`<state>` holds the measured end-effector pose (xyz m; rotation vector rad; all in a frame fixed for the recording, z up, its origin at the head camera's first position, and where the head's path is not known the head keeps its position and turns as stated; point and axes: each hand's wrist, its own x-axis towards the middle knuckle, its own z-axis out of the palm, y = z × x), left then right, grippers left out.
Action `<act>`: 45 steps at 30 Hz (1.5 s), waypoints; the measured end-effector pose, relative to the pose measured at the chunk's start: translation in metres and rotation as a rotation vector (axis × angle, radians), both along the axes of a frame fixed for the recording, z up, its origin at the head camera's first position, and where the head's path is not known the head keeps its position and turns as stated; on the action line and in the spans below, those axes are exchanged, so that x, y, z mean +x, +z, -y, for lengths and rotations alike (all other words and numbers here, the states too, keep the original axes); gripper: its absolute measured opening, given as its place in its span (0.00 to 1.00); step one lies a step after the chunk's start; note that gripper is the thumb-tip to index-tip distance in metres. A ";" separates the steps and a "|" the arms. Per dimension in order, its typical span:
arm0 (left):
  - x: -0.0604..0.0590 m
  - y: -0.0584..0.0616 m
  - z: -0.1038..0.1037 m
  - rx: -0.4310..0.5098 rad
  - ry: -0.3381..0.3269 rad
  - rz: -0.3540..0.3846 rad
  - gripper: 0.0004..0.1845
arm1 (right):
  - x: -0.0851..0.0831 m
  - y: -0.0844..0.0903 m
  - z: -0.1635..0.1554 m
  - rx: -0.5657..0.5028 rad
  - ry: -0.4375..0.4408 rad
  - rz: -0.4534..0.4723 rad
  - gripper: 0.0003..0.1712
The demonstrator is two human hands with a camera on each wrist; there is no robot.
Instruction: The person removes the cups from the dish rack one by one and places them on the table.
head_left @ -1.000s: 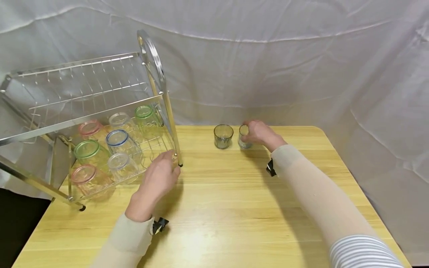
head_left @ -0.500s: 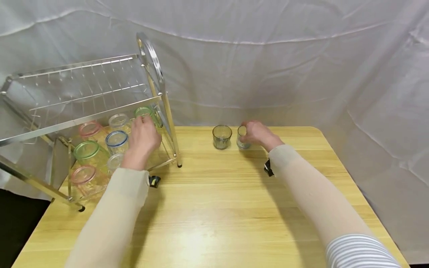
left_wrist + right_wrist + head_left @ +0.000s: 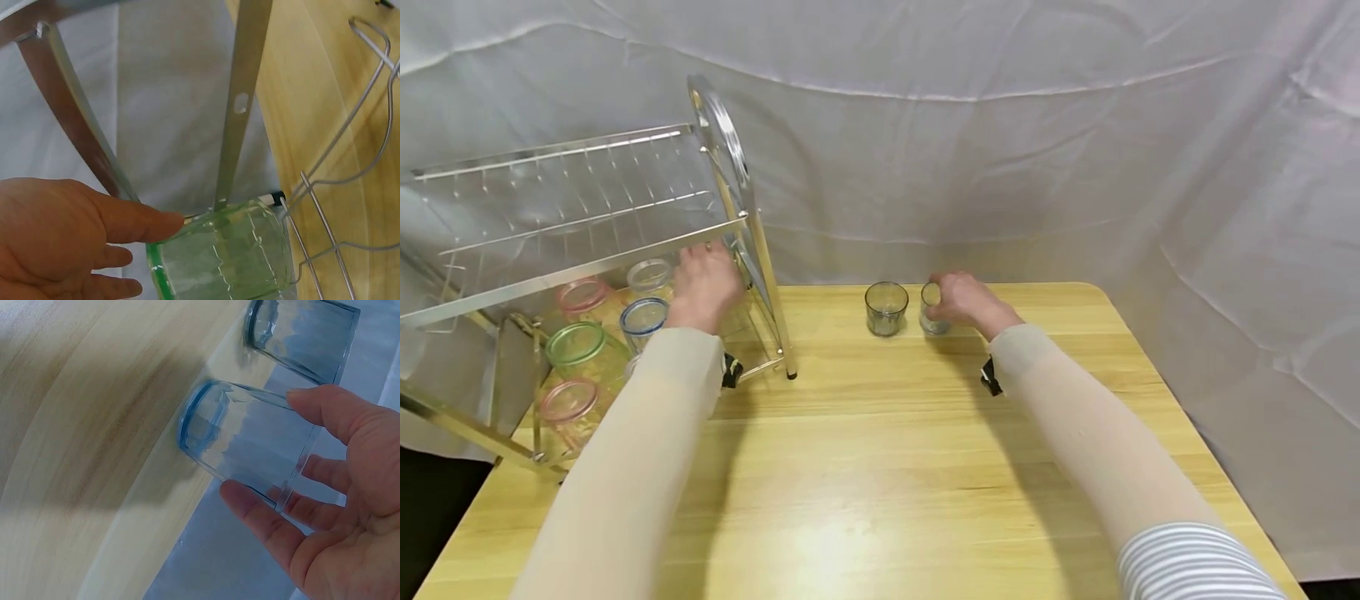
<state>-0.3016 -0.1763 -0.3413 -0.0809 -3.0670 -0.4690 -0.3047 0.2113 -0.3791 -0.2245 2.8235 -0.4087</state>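
Note:
Under the upper shelf of the metal rack, my left hand (image 3: 703, 283) is at a green-rimmed glass (image 3: 219, 256). The left wrist view shows the thumb overlapping the edge near its rim, while two fingertips lie short of the rim. From the head view the hand covers that glass. On the right, my right hand (image 3: 966, 300) holds a clear glass (image 3: 231, 437) standing on the table near the back edge. Its thumb and index finger lie on opposite sides, with other fingers behind. Beside it stands a wider grey-tinted glass (image 3: 886, 310), apart from the hand.
The two-tier metal rack (image 3: 748, 192) fills the left side, its post close to my left hand. Several upturned glasses stand on its lower tier, including a blue-rimmed glass (image 3: 644, 317) and a green-rimmed glass (image 3: 576, 343). A grey curtain (image 3: 1000, 167) hangs behind the wooden table (image 3: 865, 467).
My left hand has moved forward from the rack's front into its lower tier, reaching the back green-rimmed glass. My right hand stays at the clear glass. The head view has shifted slightly.

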 end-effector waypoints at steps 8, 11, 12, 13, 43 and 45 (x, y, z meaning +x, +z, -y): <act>-0.010 -0.004 0.005 0.019 0.040 0.061 0.33 | -0.001 -0.001 0.002 0.011 0.005 -0.001 0.47; -0.012 -0.006 0.006 0.008 0.032 0.050 0.33 | -0.001 -0.001 0.001 0.012 0.005 0.001 0.47; -0.012 -0.007 0.006 0.002 0.027 0.047 0.33 | -0.001 -0.001 0.002 0.013 0.003 0.002 0.47; -0.012 -0.008 0.007 -0.005 0.022 0.041 0.33 | -0.001 0.000 0.002 0.013 -0.001 0.003 0.48; -0.014 -0.017 0.009 -0.043 0.033 -0.054 0.32 | -0.001 0.002 0.003 0.038 0.018 -0.014 0.47; -0.012 -0.017 0.008 -0.014 0.045 -0.051 0.33 | -0.002 0.002 0.003 0.038 0.017 -0.011 0.47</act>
